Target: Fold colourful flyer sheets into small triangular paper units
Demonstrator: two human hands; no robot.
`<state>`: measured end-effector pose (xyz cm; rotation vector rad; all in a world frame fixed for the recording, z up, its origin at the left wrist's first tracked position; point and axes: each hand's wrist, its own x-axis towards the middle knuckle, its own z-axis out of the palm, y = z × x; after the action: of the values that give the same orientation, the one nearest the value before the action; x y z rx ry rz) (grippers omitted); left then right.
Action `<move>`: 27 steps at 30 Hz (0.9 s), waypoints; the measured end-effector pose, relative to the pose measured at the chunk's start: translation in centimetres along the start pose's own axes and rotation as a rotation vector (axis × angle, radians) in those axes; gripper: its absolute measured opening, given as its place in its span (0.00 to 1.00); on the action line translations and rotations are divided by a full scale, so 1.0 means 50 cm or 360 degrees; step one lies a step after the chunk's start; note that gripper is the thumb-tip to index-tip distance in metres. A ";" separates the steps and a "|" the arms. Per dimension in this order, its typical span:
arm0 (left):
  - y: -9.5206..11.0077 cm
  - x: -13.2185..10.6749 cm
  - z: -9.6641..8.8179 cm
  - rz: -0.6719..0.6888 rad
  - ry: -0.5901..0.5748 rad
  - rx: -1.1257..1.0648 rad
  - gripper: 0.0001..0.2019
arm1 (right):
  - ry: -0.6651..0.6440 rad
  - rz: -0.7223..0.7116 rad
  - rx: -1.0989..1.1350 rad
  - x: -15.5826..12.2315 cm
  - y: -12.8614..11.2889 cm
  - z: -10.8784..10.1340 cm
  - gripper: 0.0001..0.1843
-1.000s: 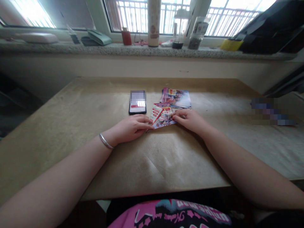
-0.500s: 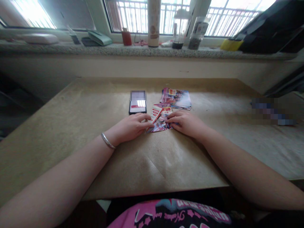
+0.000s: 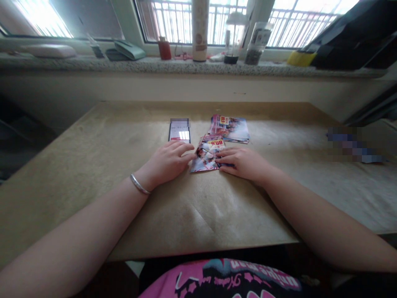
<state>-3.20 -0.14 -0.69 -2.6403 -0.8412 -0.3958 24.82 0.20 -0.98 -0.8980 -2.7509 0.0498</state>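
A colourful printed leaflet (image 3: pixel 203 159) with a yellow and red price mark lies on the table between my hands. My right hand (image 3: pixel 245 162) rests on its right part, fingers stretched out flat over the paper. Beside the leaflet's left edge is my left hand (image 3: pixel 169 162), fingers extended and loosely apart, a fingertip close to the paper; whether it touches I cannot tell. Just beyond my left hand lies a phone (image 3: pixel 180 134) with a lit screen, its near end hidden by the hand. Behind the leaflet sits a stack of similar leaflets (image 3: pixel 234 129).
The table (image 3: pixel 124 124) has a brown cover. A blurred-out flat object (image 3: pixel 356 147) lies at its right side. On the stone windowsill (image 3: pixel 173 66) stand a red bottle (image 3: pixel 164 49), a tall cylinder (image 3: pixel 199 37), clear containers (image 3: pixel 259 43), a glasses case (image 3: pixel 130 49) and a dark bag (image 3: pixel 350 37).
The white slip with red print on the leaflet no longer shows; the pictured surface is seen there now. My left hand has shifted up and left, off the leaflet and over the phone's near end.
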 end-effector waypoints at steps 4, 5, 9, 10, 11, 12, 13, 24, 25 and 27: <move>0.000 0.002 -0.001 -0.0067 -0.0001 0.0004 0.15 | -0.0012 -0.0078 0.0041 0.004 -0.001 -0.002 0.15; -0.001 0.002 0.000 -0.0078 -0.0002 0.0011 0.15 | -0.0003 -0.0085 0.0042 0.004 0.000 -0.002 0.15; -0.003 -0.001 0.005 -0.0108 -0.0061 0.0008 0.18 | 0.0040 -0.0170 0.0047 0.004 0.004 0.002 0.14; -0.004 -0.002 0.007 -0.0117 -0.0080 -0.0003 0.19 | 0.0049 -0.0201 0.0048 0.004 0.005 0.003 0.14; -0.004 -0.003 0.008 -0.0127 -0.0094 -0.0016 0.19 | 0.0056 -0.0227 0.0043 0.004 0.005 0.003 0.13; -0.004 -0.004 0.009 -0.0135 -0.0105 -0.0030 0.20 | 0.0055 -0.0245 0.0030 0.004 0.006 0.004 0.13; -0.004 -0.005 0.010 -0.0136 -0.0114 -0.0048 0.20 | 0.0049 -0.0252 0.0006 0.005 0.006 0.003 0.13; 0.011 -0.004 0.002 -0.0048 -0.0145 -0.0303 0.18 | 0.0045 -0.0160 0.0014 -0.002 0.026 -0.001 0.12; 0.011 -0.002 -0.002 -0.0001 -0.0160 -0.0335 0.18 | 0.0048 -0.0128 0.0050 -0.004 0.028 -0.003 0.12; 0.012 0.000 -0.008 0.0075 -0.0178 -0.0397 0.17 | 0.0038 -0.0073 0.0120 -0.008 0.033 -0.005 0.12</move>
<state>-2.90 -0.77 -0.49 -2.9310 -0.8075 -0.3643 26.15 1.29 -1.02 -0.8104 -2.7267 0.1323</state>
